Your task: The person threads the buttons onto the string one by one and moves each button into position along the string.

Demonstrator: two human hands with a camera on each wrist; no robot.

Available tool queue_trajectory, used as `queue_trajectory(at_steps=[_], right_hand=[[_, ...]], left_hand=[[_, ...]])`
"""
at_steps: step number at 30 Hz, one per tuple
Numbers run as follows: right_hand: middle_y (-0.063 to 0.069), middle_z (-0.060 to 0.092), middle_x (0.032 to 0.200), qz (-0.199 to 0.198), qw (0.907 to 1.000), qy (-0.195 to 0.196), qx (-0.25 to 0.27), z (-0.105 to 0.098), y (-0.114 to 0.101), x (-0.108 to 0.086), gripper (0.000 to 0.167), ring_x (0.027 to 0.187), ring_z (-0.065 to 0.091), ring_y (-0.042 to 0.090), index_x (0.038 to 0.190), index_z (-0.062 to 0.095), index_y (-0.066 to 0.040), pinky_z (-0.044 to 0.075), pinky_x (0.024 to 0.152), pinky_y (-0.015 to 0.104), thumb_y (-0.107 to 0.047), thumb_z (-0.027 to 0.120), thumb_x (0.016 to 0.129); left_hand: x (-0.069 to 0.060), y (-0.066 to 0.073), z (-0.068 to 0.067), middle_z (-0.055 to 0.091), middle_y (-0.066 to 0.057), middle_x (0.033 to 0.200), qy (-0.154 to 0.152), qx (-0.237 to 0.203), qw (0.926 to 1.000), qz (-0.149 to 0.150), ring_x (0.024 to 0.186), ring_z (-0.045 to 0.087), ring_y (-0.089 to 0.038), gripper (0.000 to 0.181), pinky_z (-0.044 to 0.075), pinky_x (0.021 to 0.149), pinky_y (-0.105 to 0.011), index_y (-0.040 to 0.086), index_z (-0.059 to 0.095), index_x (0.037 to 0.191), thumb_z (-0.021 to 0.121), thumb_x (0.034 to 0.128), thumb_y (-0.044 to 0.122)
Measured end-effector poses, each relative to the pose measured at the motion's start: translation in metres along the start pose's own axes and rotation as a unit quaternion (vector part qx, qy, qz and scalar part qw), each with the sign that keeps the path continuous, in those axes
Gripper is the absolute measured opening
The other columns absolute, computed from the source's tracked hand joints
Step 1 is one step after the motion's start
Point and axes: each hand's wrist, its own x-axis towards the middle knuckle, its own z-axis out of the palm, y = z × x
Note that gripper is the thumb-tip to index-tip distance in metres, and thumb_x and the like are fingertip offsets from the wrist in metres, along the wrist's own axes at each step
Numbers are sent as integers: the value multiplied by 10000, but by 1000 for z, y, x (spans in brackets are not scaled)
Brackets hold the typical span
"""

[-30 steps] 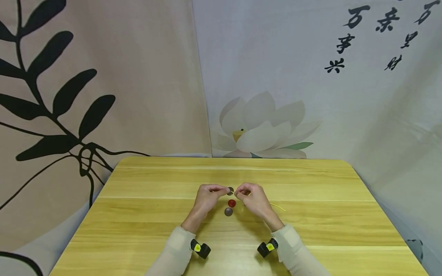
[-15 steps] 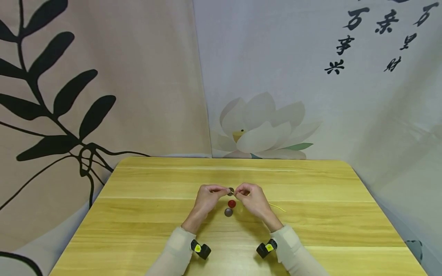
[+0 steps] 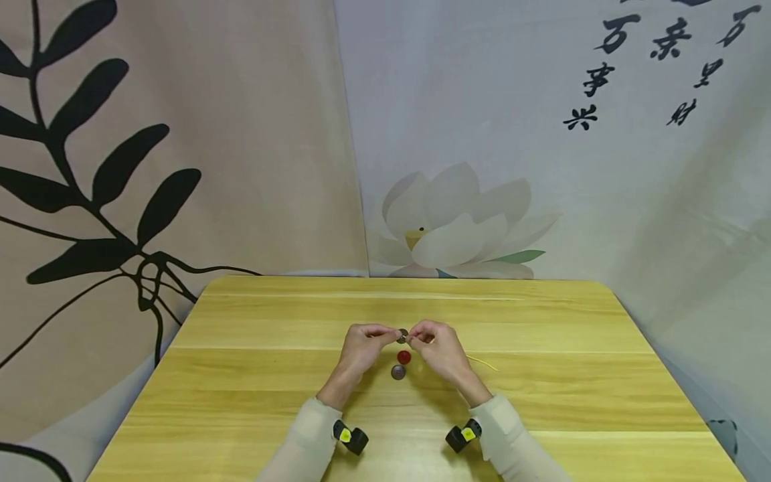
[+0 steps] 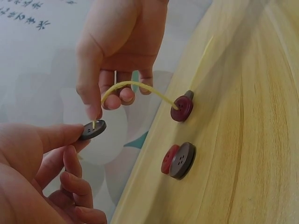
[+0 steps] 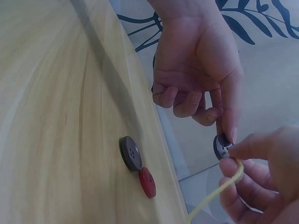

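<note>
Between thumb and index finger, my left hand (image 3: pixel 361 345) pinches a dark grey four-hole button (image 4: pixel 97 130) by its edge, above the table. My right hand (image 3: pixel 442 348) pinches a yellow cord (image 5: pixel 212 193) right against that button's face. A short bit of cord shows at one of its holes. From the right hand the cord arches down in the left wrist view to a dark red button (image 4: pixel 183 111), which it enters; a greyish piece sits behind that button. On the table, nearer the person, lie a red button (image 3: pixel 404 357) and a brownish-grey button (image 3: pixel 398 372).
The cord's tail (image 3: pixel 484 363) lies on the wooden table (image 3: pixel 542 402) to the right of my right hand. Printed cloth (image 3: pixel 271 134) hangs behind the table. A small black camera (image 3: pixel 355 439) is strapped at each wrist.
The right hand's fingertips have edged slightly left, closer to the held button. The left hand keeps its pinch on the button, and the two loose buttons stay on the table.
</note>
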Motion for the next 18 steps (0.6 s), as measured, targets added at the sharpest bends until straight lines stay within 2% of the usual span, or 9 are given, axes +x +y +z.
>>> queue_trajectory(at_steps=[5,18], right_hand=[[-75,633,712,-60,10000,22,-65,1,0,0,93,737,573,116,825,712,-136,462,693,302,-58,719,874],[-70,630,706,-208,9997,50,-66,4,0,0,111,712,572,108,817,707,-148,464,706,313,-53,723,873]], left_hand=[[-1,0,0,755,-43,950,-32,-52,10000,12,834,526,-151,168,373,726,-307,77,798,917,767,870,235],[-1,2,-1,756,-38,941,-39,-135,9999,-5,933,597,-163,140,391,818,-327,69,795,891,750,879,201]])
